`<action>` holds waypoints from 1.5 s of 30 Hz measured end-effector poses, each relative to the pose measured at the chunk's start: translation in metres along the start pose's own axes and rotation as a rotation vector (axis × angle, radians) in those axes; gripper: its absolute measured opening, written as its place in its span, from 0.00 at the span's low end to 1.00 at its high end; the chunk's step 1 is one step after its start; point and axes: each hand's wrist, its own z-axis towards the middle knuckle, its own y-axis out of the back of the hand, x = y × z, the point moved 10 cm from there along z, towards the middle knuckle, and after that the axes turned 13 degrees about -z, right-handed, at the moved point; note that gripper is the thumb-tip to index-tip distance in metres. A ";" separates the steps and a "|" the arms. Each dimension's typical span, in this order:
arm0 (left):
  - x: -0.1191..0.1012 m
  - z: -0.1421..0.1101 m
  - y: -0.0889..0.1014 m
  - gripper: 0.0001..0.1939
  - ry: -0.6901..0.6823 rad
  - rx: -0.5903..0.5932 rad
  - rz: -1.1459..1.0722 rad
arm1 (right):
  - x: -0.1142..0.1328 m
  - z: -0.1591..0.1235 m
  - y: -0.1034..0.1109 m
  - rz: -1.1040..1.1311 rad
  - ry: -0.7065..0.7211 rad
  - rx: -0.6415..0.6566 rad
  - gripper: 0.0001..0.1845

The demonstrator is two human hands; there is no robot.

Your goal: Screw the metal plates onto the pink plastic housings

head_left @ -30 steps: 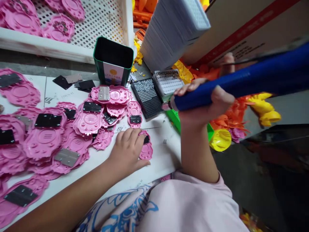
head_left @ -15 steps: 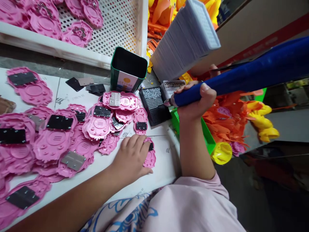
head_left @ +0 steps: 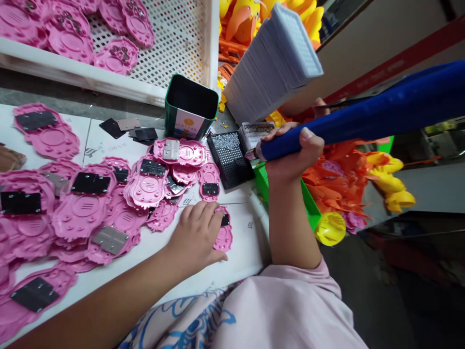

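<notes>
My left hand [head_left: 194,235] rests on the white work surface, its fingers and thumb bracketing a small pink plastic plate [head_left: 223,236] with a black cover piece on it; the hand hides its left part. In my right hand [head_left: 296,152] is a blue electric screwdriver [head_left: 348,128], fingers wrapped round its front end. Its tip points left at the right edge of a black perforated tray [head_left: 232,167] holding small silver screws [head_left: 227,143]; whether it touches is unclear. Another pink plate [head_left: 209,182] with a black cover lies just beyond my left fingers.
Piled pink plates [head_left: 85,206] cover the left side. Loose black covers [head_left: 143,134] lie beside a green-rimmed container [head_left: 191,104]. A white crate [head_left: 145,89] stands behind. Right are stacked pale trays [head_left: 271,63], a green bin [head_left: 310,206], orange parts [head_left: 334,182] and a yellow cup [head_left: 330,229].
The view has shifted, and the screwdriver tip now appears lower, against the screw tray's edge. My left hand stays on the same pink plate.
</notes>
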 end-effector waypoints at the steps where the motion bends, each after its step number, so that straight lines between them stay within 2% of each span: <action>1: 0.000 0.000 0.000 0.46 0.000 -0.001 -0.008 | 0.007 -0.001 0.002 0.007 0.017 -0.010 0.09; 5: 0.003 0.000 0.000 0.49 0.024 -0.001 -0.071 | 0.033 -0.018 0.010 0.080 0.033 0.012 0.11; 10: 0.007 0.001 -0.001 0.54 0.056 0.001 -0.127 | 0.053 -0.066 0.006 0.275 -0.056 0.244 0.14; 13: 0.006 0.003 0.000 0.56 0.049 0.004 -0.142 | 0.060 -0.095 0.001 0.343 -0.086 0.354 0.09; 15: 0.004 0.004 0.002 0.54 0.032 -0.004 -0.169 | 0.063 -0.108 0.000 0.373 -0.079 0.380 0.08; 17: 0.002 0.004 0.009 0.45 0.021 -0.052 -0.197 | 0.067 -0.115 0.001 0.398 -0.059 0.376 0.08; 21: 0.002 0.002 0.022 0.13 0.029 -0.171 -0.231 | 0.070 -0.119 0.009 0.449 -0.028 0.297 0.10; 23: 0.001 0.002 0.025 0.04 0.020 -0.191 -0.241 | 0.070 -0.120 0.011 0.445 -0.028 0.283 0.16; 24: 0.000 0.001 0.026 0.03 0.011 -0.199 -0.239 | 0.069 -0.120 0.010 0.435 -0.028 0.287 0.20; 26: -0.001 0.001 0.028 0.04 -0.005 -0.216 -0.229 | 0.067 -0.120 0.009 0.411 -0.030 0.297 0.24; 31: -0.001 0.001 0.028 0.05 -0.017 -0.220 -0.236 | 0.065 -0.121 0.009 0.399 -0.016 0.303 0.09; 39: 0.003 0.003 0.022 0.05 0.035 -0.161 -0.248 | 0.064 -0.124 0.010 0.383 0.000 0.255 0.07; 43: 0.005 0.003 0.015 0.34 0.074 -0.106 -0.180 | 0.060 -0.122 0.006 0.334 -0.016 0.274 0.09; 45: 0.004 0.003 0.010 0.43 0.066 -0.058 -0.148 | 0.058 -0.121 0.006 0.277 -0.014 0.270 0.10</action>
